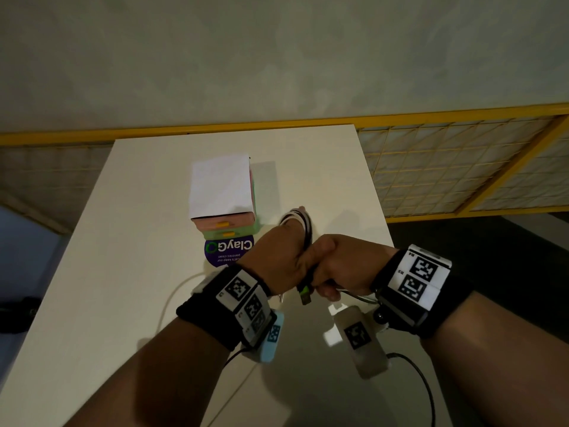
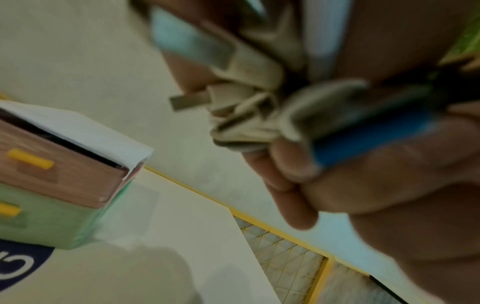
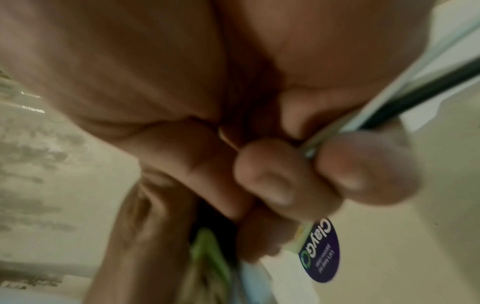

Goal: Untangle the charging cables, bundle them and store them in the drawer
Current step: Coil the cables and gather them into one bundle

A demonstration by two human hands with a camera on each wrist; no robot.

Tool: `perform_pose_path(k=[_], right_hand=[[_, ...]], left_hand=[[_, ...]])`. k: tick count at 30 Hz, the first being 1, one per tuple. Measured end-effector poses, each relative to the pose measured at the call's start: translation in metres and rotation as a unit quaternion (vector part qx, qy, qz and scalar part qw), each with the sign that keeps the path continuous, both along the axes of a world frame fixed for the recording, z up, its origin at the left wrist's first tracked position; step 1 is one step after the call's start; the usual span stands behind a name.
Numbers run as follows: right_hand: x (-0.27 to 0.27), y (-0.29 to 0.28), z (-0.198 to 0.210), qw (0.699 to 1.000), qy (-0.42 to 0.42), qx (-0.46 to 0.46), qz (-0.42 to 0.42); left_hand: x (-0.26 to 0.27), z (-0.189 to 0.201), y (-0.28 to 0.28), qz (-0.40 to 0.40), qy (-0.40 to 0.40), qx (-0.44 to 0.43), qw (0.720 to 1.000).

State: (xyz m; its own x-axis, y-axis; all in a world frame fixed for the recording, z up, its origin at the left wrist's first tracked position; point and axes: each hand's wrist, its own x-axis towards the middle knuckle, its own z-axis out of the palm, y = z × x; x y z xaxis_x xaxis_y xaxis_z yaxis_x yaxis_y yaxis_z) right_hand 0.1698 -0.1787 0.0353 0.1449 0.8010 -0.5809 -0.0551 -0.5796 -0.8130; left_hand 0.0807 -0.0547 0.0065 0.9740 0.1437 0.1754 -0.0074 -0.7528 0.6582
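Both hands [image 1: 308,260] clench the cables [image 1: 303,229] together.

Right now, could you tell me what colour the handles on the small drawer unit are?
Yellow handles on the pink and green drawer unit; left wrist view shows them best.

Two hands [image 1: 308,260], one drawer unit [image 1: 223,195] with two visible drawers, perhaps three cables [image 1: 300,223], one purple sticker [image 1: 228,252].

Staged indoor workspace — plain white surface [image 1: 123,241] against bare wall [image 1: 277,57], yellow-framed mesh partition [image 1: 446,167] alongside; type otherwise undeterminable.
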Motion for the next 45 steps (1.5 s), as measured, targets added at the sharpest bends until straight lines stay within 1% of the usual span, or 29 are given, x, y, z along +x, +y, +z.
perform_pose_path(k=[2,5,7,9,11,12,13,15,17,19,21,24,26,29,32,34,35,36,38,40,42,43,44,45], right_hand=[[0.001,0.000,0.006,0.997,-0.055,-0.026,0.042],[0.007,0.001,0.013,0.989,-0.121,-0.050,0.065],[0.011,0.001,0.020,0.973,-0.183,-0.061,0.123],[0.019,-0.001,0.029,0.955,-0.242,-0.047,0.164],[0.030,-0.003,0.038,0.948,-0.274,-0.006,0.160],[0.034,-0.003,0.040,0.947,-0.282,0.021,0.152],[0.037,-0.003,0.042,0.945,-0.289,0.046,0.144],[0.041,-0.002,0.042,0.943,-0.299,0.092,0.112],[0.042,0.000,0.043,0.941,-0.302,0.132,0.078],[0.043,0.002,0.042,0.940,-0.297,0.161,0.053],[0.042,0.005,0.038,0.940,-0.291,0.177,0.034],[0.041,0.008,0.029,0.943,-0.263,0.202,0.002],[0.040,0.008,0.026,0.951,-0.199,0.231,-0.039],[0.035,0.010,0.025,0.956,-0.070,0.256,-0.128],[0.029,0.017,0.019,0.949,-0.010,0.268,-0.166],[0.027,0.020,0.009,0.957,0.000,0.232,-0.174],[0.027,0.020,0.003,0.963,-0.016,0.203,-0.179],[0.024,0.020,-0.001,0.968,-0.051,0.182,-0.168],[0.012,0.018,-0.011,0.974,-0.128,0.155,-0.106],[-0.006,0.016,-0.017,0.979,-0.138,0.149,-0.037],[-0.022,0.018,-0.017,0.973,-0.183,0.134,0.033],[-0.027,0.018,-0.016,0.964,-0.224,0.124,0.072],[-0.029,0.017,-0.015,0.948,-0.271,0.118,0.117],[-0.029,0.016,-0.012,0.942,-0.287,0.105,0.137]], left_hand=[[-0.003,0.000,-0.002,0.002,0.011,-0.013,1.000],[-0.006,-0.001,-0.004,-0.002,0.035,-0.040,0.999],[-0.007,-0.004,-0.003,-0.012,0.054,-0.065,0.996],[-0.010,-0.004,-0.003,-0.026,0.111,-0.111,0.987],[-0.012,0.002,-0.009,-0.024,0.187,-0.135,0.973],[-0.012,0.004,-0.011,-0.021,0.207,-0.153,0.966],[-0.013,0.006,-0.013,-0.017,0.208,-0.190,0.959],[-0.016,0.009,-0.013,-0.001,0.185,-0.279,0.942],[-0.018,0.011,-0.013,0.027,0.173,-0.342,0.923],[-0.018,0.017,-0.017,0.048,0.172,-0.406,0.896],[-0.018,0.019,-0.020,0.068,0.175,-0.473,0.861],[-0.019,0.023,-0.020,0.075,0.150,-0.526,0.834],[-0.020,0.029,-0.021,0.070,0.119,-0.563,0.815],[-0.022,0.031,-0.022,0.044,0.072,-0.601,0.795],[-0.022,0.033,-0.020,0.032,0.034,-0.628,0.777],[-0.021,0.034,-0.016,0.032,0.014,-0.634,0.773],[-0.021,0.035,-0.014,0.030,-0.001,-0.634,0.773],[-0.020,0.036,-0.011,0.025,-0.019,-0.635,0.772],[-0.017,0.040,-0.003,0.018,-0.043,-0.636,0.771],[-0.012,0.043,0.004,0.010,-0.061,-0.626,0.777],[-0.009,0.043,0.012,0.023,-0.057,-0.595,0.802],[-0.008,0.041,0.018,0.051,-0.043,-0.565,0.822],[-0.008,0.036,0.023,0.079,-0.025,-0.523,0.848],[-0.009,0.031,0.028,0.099,-0.003,-0.469,0.878]])
